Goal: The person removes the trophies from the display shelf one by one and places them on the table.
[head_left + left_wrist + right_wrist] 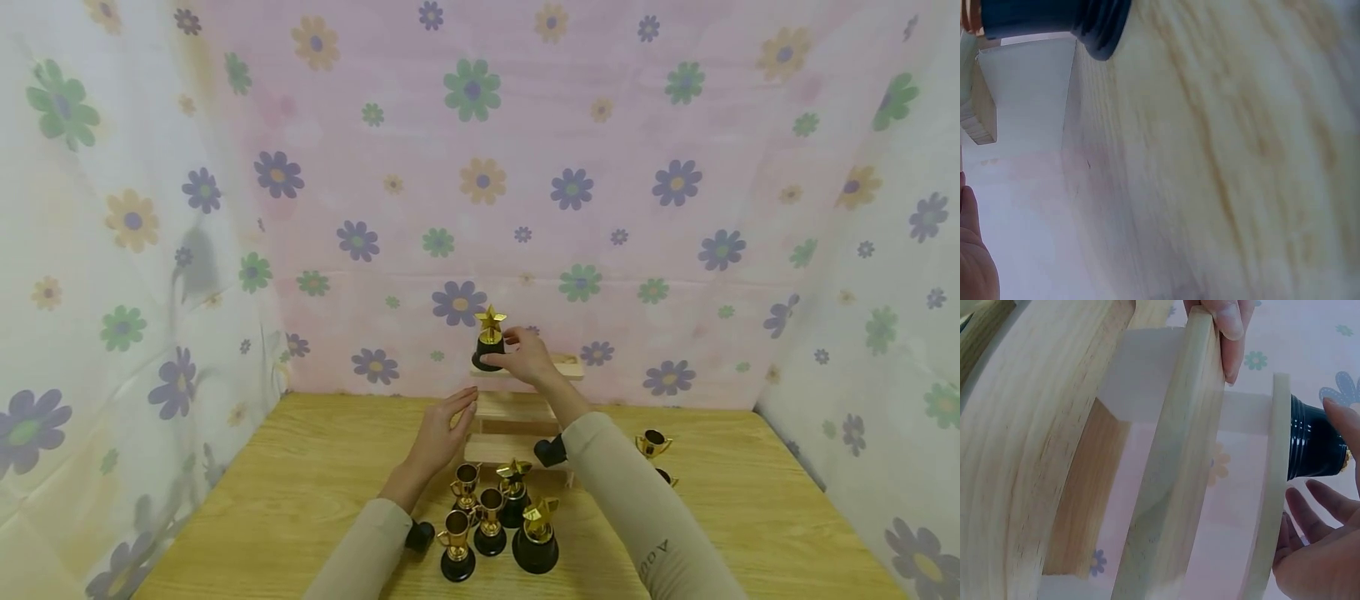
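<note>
A trophy with a gold star and black base (pixel 490 354) stands upright at the left end of the top shelf of a stepped wooden rack (pixel 498 450). My right hand (pixel 525 357) holds it by the base, thumb at the front and fingers behind. In the right wrist view, that black base (pixel 1313 440) sits against the top board (pixel 1275 456). My left hand (pixel 441 429), its fingers fairly straight, touches the left end of the middle shelf. Its fingertips (pixel 1230 325) show at the board's end in the right wrist view.
In front of the rack are several small gold cup trophies (pixel 491 510) and two star trophies (pixel 536 546) on the wood-grain table (pixel 300 475). More gold cups (pixel 654 442) stand right of my right forearm. Flowered cloth (pixel 525 150) encloses the back and sides.
</note>
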Motion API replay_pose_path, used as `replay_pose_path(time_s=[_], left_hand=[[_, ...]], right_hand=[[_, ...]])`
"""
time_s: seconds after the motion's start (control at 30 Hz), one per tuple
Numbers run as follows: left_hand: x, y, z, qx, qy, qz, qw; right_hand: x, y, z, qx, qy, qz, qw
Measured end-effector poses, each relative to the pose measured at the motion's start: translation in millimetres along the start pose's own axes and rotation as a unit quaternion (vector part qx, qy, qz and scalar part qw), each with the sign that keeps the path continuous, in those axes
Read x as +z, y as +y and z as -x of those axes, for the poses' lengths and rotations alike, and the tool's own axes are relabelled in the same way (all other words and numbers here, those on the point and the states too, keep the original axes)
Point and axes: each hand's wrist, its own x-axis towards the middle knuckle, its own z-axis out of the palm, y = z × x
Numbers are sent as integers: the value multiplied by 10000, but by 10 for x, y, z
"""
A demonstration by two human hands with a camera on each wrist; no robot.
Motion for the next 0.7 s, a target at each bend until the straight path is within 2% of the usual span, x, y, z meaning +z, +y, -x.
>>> replay_pose_path(time_s=[0.3,0.7], left_hand=[[1,-37,22,-44,-19,-9,10000],[-32,-29,56,-52,-105,13,9999]], right_hand=[[88,-7,-15,-49,126,-112,9998],[155,-39,55,51,431,191,9989]])
